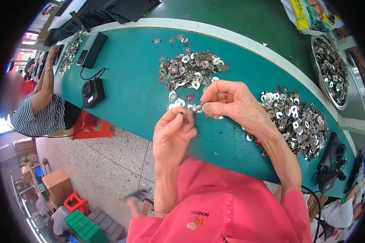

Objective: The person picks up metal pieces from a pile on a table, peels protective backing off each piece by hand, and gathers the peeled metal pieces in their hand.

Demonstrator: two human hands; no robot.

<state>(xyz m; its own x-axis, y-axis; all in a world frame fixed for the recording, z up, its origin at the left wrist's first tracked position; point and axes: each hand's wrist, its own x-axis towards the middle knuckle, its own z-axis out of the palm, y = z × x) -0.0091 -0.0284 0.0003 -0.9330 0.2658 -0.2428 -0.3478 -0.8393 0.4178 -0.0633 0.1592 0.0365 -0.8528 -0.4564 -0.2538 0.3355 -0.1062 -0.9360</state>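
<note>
My left hand point(172, 131) is closed in a pinch on a small metal plate point(184, 118), seen nearly edge-on between thumb and fingers. To its right, my right hand point(233, 103) has thumb and forefinger pinched together; what lies between their tips is too small to make out. Both hands are above the green tabletop point(134, 81), a short gap apart. Just beyond them lies a pile of small flat metal pieces with cut-out centres point(194, 67). A larger pile of similar pieces point(298, 121) spreads beside my right forearm.
A round metal basin point(330, 73) full of similar pieces stands beyond the table's far right edge. Black boxes with a cable point(92, 92) sit at the left. A person in a striped shirt point(40, 113) works at the left end. A dark device with cables point(330, 166) lies at the right.
</note>
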